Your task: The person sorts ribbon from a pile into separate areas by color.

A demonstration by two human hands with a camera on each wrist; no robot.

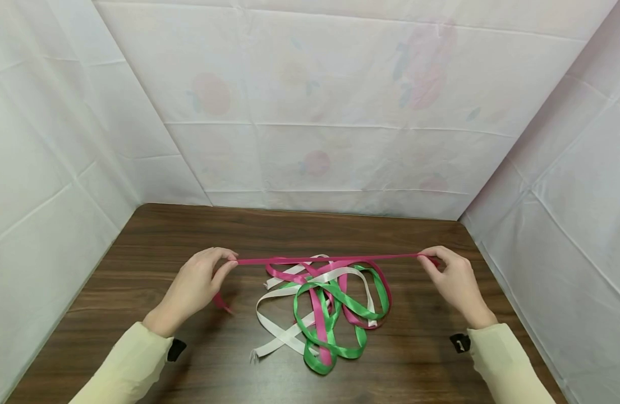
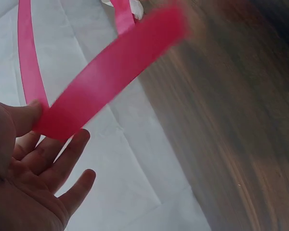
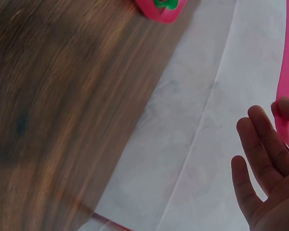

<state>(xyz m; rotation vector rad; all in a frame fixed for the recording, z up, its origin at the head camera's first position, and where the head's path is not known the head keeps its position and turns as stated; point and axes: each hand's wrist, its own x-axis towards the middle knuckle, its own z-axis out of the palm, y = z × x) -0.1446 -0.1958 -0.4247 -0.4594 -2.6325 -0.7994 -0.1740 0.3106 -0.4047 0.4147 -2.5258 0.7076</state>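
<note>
A deep pink satin ribbon (image 1: 330, 258) stretches nearly level and taut between both hands, above the table. My left hand (image 1: 193, 280) pinches it between thumb and fingers; a loose tail (image 2: 113, 77) hangs past that grip. At the other side my right hand (image 1: 453, 278) pinches the ribbon (image 3: 286, 72) between thumb and forefinger, the other fingers spread. Below and between the hands lies a tangled heap of ribbons: green (image 1: 360, 308), white (image 1: 284, 336) and pink (image 1: 320, 325). Their loops cross over one another, and a frayed white end points to the front left.
The heap rests on a dark wood-grain table (image 1: 188, 230). White cloth panels with faint fruit prints stand at the back (image 1: 310, 101), left (image 1: 47, 129) and right (image 1: 582, 168) of it. Each wrist wears a black strap.
</note>
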